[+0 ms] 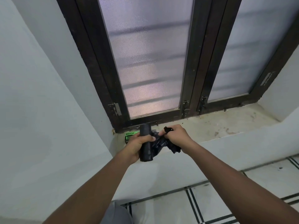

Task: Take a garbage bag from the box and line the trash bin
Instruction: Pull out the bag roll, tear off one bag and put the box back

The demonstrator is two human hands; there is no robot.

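Note:
My left hand (137,147) grips a black roll of garbage bags (146,152) held upright in front of the window sill. A crumpled black bag (163,143) hangs off the roll to the right, and my right hand (175,136) pinches its loose end. Behind my left hand, a black and green garbage bag box (129,136) lies on the sill's left corner, mostly hidden. No trash bin is in view.
A stained concrete window sill (218,123) runs under a dark-framed window with mesh screens (148,62). White walls (40,110) close in on the left and below the sill. White floor tiles with dark lines (210,202) lie at the bottom right.

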